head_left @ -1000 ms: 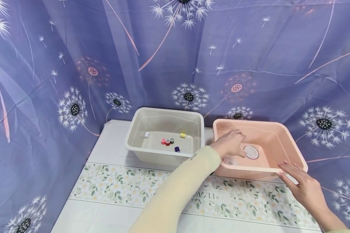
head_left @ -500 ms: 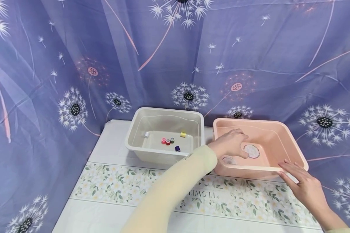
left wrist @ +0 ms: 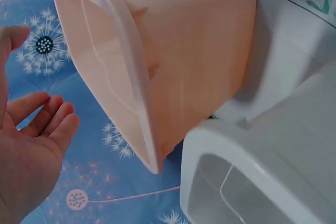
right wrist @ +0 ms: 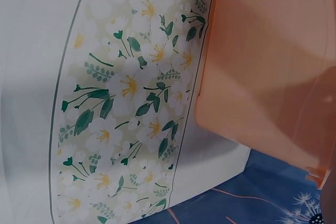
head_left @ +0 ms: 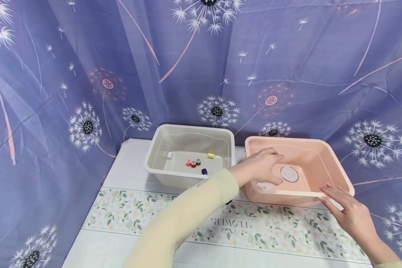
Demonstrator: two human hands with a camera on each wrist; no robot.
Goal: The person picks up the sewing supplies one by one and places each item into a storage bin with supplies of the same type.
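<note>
My left hand (head_left: pixel 259 167) reaches over the left part of the pink bin (head_left: pixel 298 193), thumb and fingers apart. The left wrist view shows this left hand (left wrist: pixel 37 135) with slightly bent fingers and nothing in its grasp. A round whitish disc ringed with small coloured dots (head_left: pixel 289 174) lies on the bin's floor, right of the fingers. Another round whitish disc (head_left: pixel 264 185) lies below the hand, partly hidden by it. My right hand (head_left: pixel 350 214) rests on the bin's front right rim, fingers extended.
Left of the pink bin stands a grey bin (head_left: pixel 174 178). It holds several small thread spools, including a yellow spool (head_left: pixel 210 155), a white spool (head_left: pixel 169 155) and a dark blue spool (head_left: pixel 204 171). A flowered strip (head_left: pixel 130 216) crosses the white table; a blue curtain (head_left: pixel 174 96) hangs behind.
My left hand and forearm have shifted slightly left, and more of the near disc shows than one second ago. The right hand stays on the rim.
</note>
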